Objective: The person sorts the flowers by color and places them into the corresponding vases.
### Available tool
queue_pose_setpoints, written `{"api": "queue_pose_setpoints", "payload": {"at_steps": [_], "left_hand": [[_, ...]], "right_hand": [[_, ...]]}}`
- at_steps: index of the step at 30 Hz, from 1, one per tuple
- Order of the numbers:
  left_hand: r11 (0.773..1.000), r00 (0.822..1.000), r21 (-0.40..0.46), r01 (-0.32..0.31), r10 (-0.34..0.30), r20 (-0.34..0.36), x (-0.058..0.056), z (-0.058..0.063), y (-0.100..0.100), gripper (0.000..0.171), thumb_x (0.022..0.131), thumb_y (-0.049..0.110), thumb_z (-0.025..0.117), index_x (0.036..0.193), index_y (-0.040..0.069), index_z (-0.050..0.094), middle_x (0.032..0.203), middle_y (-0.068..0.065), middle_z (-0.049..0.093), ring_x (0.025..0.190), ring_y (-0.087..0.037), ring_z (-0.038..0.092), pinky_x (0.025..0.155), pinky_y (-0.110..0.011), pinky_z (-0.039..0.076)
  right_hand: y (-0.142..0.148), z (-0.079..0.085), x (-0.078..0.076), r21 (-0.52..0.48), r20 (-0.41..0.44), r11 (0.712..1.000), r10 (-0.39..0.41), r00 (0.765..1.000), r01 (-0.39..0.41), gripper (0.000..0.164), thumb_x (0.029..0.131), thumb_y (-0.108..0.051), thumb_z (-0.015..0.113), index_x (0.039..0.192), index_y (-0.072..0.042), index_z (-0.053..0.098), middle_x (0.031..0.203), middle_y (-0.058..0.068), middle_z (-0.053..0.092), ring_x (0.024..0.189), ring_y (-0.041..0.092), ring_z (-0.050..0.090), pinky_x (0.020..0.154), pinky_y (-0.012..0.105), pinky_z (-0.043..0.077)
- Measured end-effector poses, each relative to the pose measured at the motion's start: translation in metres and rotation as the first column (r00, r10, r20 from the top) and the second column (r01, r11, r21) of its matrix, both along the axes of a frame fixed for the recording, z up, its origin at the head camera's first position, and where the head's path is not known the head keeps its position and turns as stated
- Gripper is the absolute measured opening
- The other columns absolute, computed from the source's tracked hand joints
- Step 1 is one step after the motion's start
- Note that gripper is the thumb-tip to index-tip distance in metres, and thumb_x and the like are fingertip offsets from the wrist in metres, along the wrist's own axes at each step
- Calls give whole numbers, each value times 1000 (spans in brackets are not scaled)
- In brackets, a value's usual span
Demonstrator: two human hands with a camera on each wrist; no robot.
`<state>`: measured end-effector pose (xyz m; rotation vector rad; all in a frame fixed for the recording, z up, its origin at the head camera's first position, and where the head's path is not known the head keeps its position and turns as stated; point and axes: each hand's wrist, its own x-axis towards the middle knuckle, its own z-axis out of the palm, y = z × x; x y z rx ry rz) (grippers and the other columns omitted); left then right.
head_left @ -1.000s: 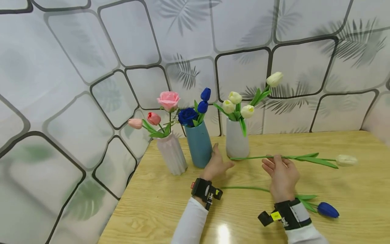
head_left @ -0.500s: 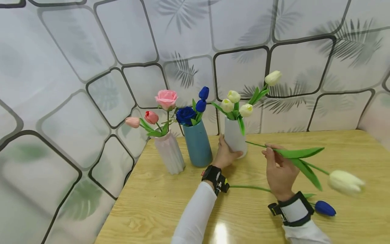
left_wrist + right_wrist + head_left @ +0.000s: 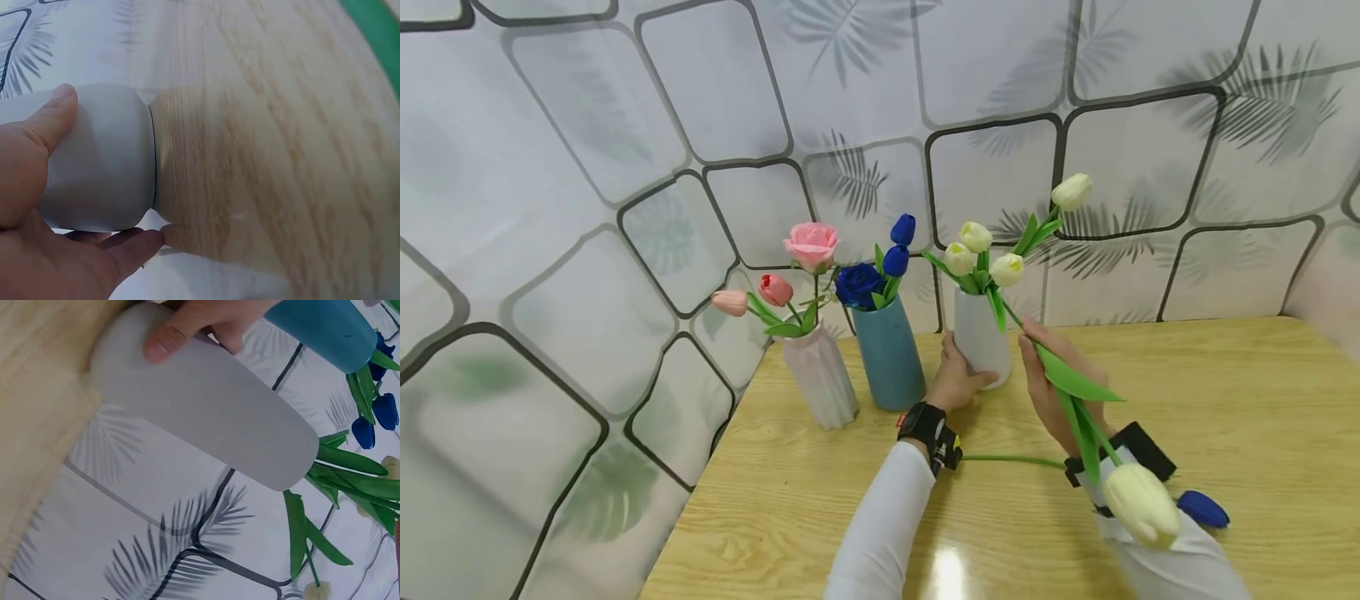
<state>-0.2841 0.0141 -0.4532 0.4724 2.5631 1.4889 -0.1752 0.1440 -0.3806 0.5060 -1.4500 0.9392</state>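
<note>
My left hand [image 3: 957,377] holds the lower part of the white vase [image 3: 981,333], thumb on one side and fingers on the other; the left wrist view shows the same grip on the vase [image 3: 112,156]. Several white tulips [image 3: 1007,270] stand in it. My right hand [image 3: 1063,383] pinches the stem of another white tulip [image 3: 1142,504], right of the vase. This flower's head hangs toward the near side, over my right forearm, and its stem end points up at the vase mouth. Whether the end touches the mouth I cannot tell.
Left of the white vase stand a blue vase [image 3: 891,354] with blue flowers and a pinkish ribbed vase [image 3: 822,379] with pink ones. A blue tulip [image 3: 1202,508] lies on the wooden table [image 3: 790,508], partly under my right arm. A patterned curtain [image 3: 865,100] hangs behind.
My left hand has moved from beside the blue vase onto the white vase. My right hand has turned the tulip from lying level to slanting, its stem end raised toward the vase mouth.
</note>
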Motion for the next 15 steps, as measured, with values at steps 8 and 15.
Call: {"api": "queue_pose_setpoints", "payload": {"at_steps": [8,15], "left_hand": [[1000,1000,4,14,-15,20,-2,-1,0,105,100,21,76,166,1,-3,167,-30,22,153,-45,37,127,-53,35],[999,1000,-33,18,-17,8,4,5,-2,103,101,22,75,165,0,-3,163,-32,25,149,-46,42,124,-52,39]], "right_hand": [[-3,32,-13,225,85,953,-225,971,201,49,114,-32,50,111,11,74,92,26,78,62,35,72,59,36,58],[5,41,-33,509,234,820,-424,875,261,24,111,-8,54,116,12,66,76,22,63,55,32,61,56,43,57]]}}
